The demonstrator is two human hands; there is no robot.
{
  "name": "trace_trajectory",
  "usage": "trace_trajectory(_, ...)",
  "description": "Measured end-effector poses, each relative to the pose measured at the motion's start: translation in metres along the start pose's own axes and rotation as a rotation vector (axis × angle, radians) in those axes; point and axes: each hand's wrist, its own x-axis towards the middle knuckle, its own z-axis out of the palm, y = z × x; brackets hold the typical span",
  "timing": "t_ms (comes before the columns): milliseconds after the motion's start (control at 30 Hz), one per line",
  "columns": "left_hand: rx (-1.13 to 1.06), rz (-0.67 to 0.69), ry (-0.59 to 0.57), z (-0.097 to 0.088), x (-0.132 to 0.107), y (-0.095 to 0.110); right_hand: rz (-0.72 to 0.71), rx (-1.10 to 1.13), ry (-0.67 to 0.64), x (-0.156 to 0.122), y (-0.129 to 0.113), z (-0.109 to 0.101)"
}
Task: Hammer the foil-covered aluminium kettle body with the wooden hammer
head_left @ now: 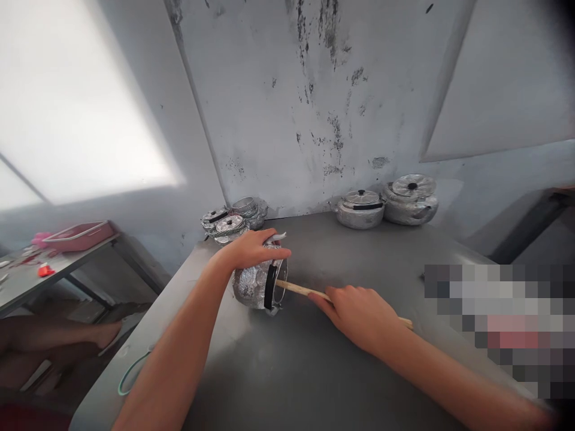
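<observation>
Pot [249,288] of dented silver metal lies tipped on its side on the worktop [314,371], its open mouth turned toward the right hand [359,311]. A black grip [271,287] stands across the front of that mouth. The left hand [251,248] holds the pot from above, with thumb and forefinger reaching along its upper side; a pale pointed piece shows beside the fingertips, and I cannot tell whether it is a spout or a bracket. The right hand is closed around a wooden stick [296,288]. One end of the stick reaches the pot's mouth, where its tip is hidden, and the other pokes out behind the hand, to the right of the pot.

Just behind the pot and to its left, three smaller silver vessels [248,207] stand close together. Well behind it and to its right, near the stained wall [269,120], a wide lidded pan [359,215] sits beside a larger lidded vessel [411,209]. Nearer the viewer than the pot, on its left, a green loop [122,380] lies by the left forearm. Farther left of the pot, a side table [96,248] carries a pink basket [83,237] and a small orange-red object [45,270]; another person's leg [58,335] shows below.
</observation>
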Motion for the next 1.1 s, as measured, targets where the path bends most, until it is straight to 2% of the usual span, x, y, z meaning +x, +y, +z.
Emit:
trace_trajectory(267,-0.033,0.005,0.001,0.001,0.0016,-0.0058,0.035,-0.008,0.015,-0.0013,-0.0033,-0.0023)
trace_trajectory(1100,-0.018,0.006,0.002,0.0015,0.0014,-0.0053,0.036,-0.067,0.037,-0.0009,-0.0034,-0.0039)
